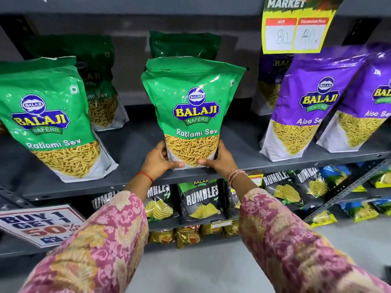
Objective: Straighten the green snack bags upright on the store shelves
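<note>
A green Ratlami Sev bag [193, 106] stands upright at the middle of the grey shelf [135, 144]. My left hand [159, 160] grips its lower left corner and my right hand [220, 160] grips its lower right corner. Directly behind it stands another green bag [184, 44], mostly hidden. At the left, a green bag [45, 115] leans with its top tilted to the left, and behind it a further green bag [97, 81] stands in shadow.
Purple Aloo Sev bags [311, 102] lean on the right of the same shelf, under a yellow price sign [296, 28]. Black Rumbles chip bags [201, 199] fill the shelf below. A "Buy 1 Get 1" sign [42, 225] hangs at lower left.
</note>
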Demonstrator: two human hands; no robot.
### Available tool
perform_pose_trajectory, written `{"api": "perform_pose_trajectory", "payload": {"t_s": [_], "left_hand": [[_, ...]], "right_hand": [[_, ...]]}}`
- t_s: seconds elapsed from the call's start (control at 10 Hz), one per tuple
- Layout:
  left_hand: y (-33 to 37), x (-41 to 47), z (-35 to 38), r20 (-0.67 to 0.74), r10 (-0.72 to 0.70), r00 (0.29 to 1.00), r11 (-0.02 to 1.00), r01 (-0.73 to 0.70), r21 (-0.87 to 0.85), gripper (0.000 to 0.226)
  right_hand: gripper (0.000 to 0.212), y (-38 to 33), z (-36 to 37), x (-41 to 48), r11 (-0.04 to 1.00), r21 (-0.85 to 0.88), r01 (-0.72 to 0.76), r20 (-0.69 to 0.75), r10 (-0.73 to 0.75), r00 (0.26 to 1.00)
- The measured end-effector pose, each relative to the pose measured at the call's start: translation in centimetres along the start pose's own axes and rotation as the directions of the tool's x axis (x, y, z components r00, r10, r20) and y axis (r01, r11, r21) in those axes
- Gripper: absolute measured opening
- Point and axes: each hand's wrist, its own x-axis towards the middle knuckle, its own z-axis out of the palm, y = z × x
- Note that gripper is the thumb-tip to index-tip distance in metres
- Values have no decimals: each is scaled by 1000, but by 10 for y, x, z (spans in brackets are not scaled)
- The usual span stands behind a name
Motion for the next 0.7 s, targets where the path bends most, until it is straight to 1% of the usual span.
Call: {"api": "perform_pose_trajectory", "payload": {"t_s": [0.2,0.4,0.5,0.6,0.7], "left_hand": [[1,-1,-1,20,-6,1000,1000,6,-11,68],[-2,-5,-2,33,-2,999,998,4,-55,66],[-4,-9,-1,61,-37,997,997,41,-71,73],[-6,-22,1,-30,-31,999,994,28,-108,76],[-5,-49,-7,-293,67,954,994,-39,99,54]], "right_hand": [[73,1,2,0,1000,-26,-3,-11,3,1000],[74,2,2,0,999,-36,-10,-11,9,1000],[78,1,4,-1,999,-31,-11,-11,10,1000],[93,2,9,-5,996,88,32,-49,-28,998],[87,-1,20,-32,988,67,141,-241,-121,963]]}}
